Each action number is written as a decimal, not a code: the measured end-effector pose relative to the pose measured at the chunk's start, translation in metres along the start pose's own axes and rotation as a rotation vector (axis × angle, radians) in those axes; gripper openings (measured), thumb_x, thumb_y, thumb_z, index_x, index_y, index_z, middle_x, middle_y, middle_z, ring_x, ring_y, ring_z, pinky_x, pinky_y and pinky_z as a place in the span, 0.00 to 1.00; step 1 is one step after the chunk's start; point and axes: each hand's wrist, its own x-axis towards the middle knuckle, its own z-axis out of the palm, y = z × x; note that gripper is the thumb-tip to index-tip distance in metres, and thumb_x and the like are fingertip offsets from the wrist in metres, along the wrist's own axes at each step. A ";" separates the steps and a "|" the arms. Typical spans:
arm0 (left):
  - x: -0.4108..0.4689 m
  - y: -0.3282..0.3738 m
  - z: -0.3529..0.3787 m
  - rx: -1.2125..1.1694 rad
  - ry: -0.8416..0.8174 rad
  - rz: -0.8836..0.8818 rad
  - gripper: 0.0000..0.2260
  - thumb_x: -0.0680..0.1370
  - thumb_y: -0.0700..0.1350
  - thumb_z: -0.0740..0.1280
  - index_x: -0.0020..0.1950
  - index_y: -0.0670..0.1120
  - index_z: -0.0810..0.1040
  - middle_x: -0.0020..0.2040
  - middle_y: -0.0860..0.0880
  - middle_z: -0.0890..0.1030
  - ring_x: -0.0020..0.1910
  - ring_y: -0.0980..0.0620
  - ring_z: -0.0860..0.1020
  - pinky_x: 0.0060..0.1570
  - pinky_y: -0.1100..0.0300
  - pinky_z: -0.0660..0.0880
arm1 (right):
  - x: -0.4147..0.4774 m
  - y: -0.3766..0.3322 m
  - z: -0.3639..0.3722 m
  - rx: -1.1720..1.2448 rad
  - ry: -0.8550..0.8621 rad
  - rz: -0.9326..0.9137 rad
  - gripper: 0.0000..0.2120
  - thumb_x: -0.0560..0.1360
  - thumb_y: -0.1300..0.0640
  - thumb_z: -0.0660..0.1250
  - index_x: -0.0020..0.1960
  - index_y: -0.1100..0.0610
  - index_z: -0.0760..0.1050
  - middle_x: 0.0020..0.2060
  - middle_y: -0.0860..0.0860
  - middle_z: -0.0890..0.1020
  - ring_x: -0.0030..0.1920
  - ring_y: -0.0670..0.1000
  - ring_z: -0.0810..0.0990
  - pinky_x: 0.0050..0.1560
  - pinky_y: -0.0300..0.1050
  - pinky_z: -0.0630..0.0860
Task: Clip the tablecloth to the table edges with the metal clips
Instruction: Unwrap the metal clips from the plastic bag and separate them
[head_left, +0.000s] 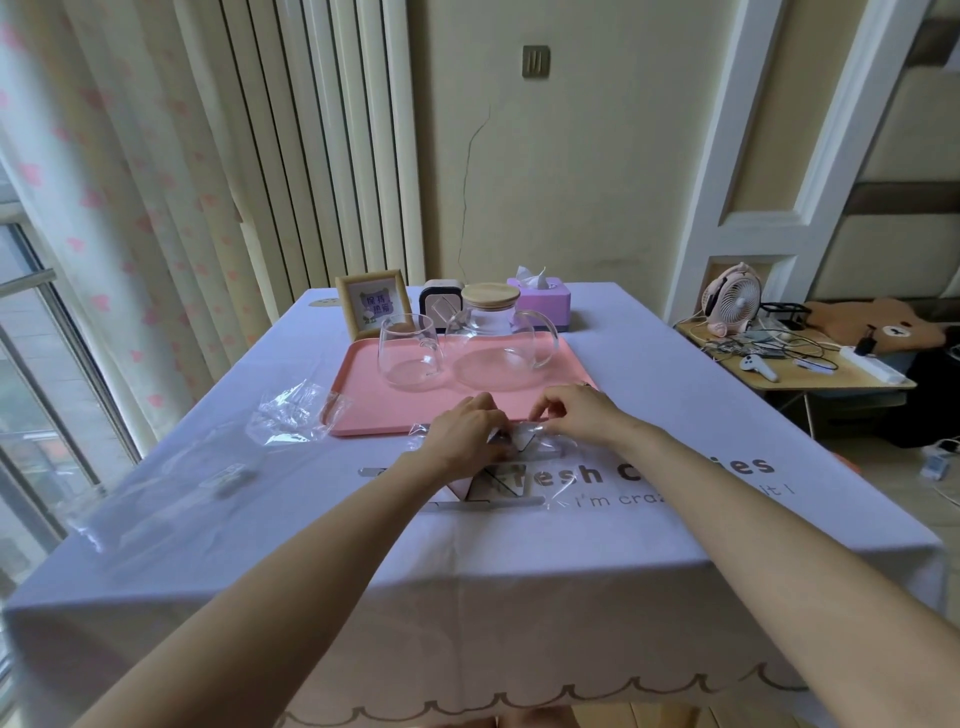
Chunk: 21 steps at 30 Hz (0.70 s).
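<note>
A pale lilac tablecloth (519, 561) with printed words covers the table and hangs over its near edge. In the middle lies a clear plastic packet (524, 441) with metal clips (488, 501) showing inside and below it. My left hand (467, 431) grips the packet's left part with curled fingers. My right hand (576, 410) pinches the packet's upper edge. Both hands meet just in front of the pink tray. Another metal clip (228, 480) lies on the cloth at the left.
A pink tray (363, 421) holds a glass cup (408, 351) and a glass teapot (498, 338). Behind stand a picture frame (371, 304), a small clock and a purple tissue box (543, 299). Empty plastic wrappers (291, 413) lie left. A side table (800, 371) with a fan stands right.
</note>
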 end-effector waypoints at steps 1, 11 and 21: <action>0.001 0.000 0.000 -0.001 -0.005 -0.009 0.15 0.76 0.52 0.66 0.61 0.50 0.76 0.59 0.48 0.72 0.61 0.49 0.70 0.48 0.56 0.69 | 0.001 -0.002 0.001 -0.024 0.004 0.012 0.06 0.70 0.54 0.70 0.42 0.44 0.77 0.34 0.40 0.74 0.44 0.46 0.73 0.49 0.43 0.67; 0.003 0.000 -0.002 0.014 -0.028 -0.034 0.17 0.75 0.53 0.67 0.62 0.50 0.77 0.58 0.48 0.72 0.60 0.48 0.71 0.45 0.58 0.67 | 0.007 -0.015 0.000 -0.050 0.065 0.037 0.11 0.70 0.60 0.70 0.32 0.50 0.74 0.32 0.41 0.77 0.45 0.48 0.76 0.55 0.46 0.70; 0.002 0.000 -0.001 0.021 -0.016 -0.015 0.17 0.76 0.51 0.66 0.63 0.49 0.76 0.62 0.47 0.71 0.62 0.48 0.70 0.50 0.55 0.70 | -0.012 0.011 -0.012 0.620 0.044 -0.016 0.14 0.74 0.75 0.61 0.37 0.59 0.68 0.32 0.56 0.76 0.29 0.41 0.79 0.38 0.35 0.75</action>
